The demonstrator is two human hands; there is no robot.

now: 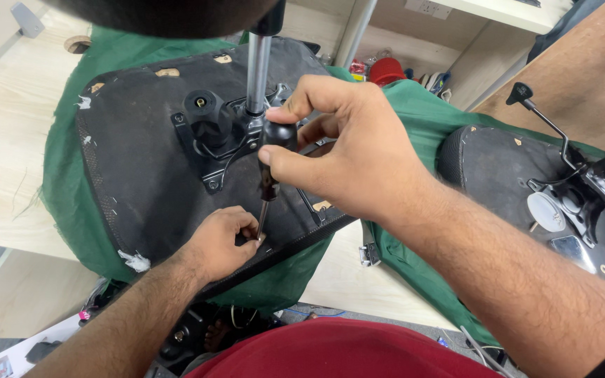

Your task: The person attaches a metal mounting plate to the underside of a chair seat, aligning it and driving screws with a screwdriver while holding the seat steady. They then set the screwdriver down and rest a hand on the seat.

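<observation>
An upturned black chair seat (141,168) lies on a green cloth (64,175) over a wooden table. My right hand (344,150) grips the black handle of a screwdriver (269,178), held upright with its tip down at the seat's near edge. My left hand (222,241) pinches around the screwdriver's tip, fingers closed against the seat surface; what sits under the tip is hidden. A black metal mechanism plate (222,136) with a knob and a silver gas cylinder (258,66) stands bolted at the seat's centre, just behind the screwdriver.
A second upturned black seat (498,168) with a lever mechanism (575,182) lies to the right on the same cloth. A red object (386,70) and small clutter sit at the back. A metal clip (369,253) rests on the table (8,140) near the front edge.
</observation>
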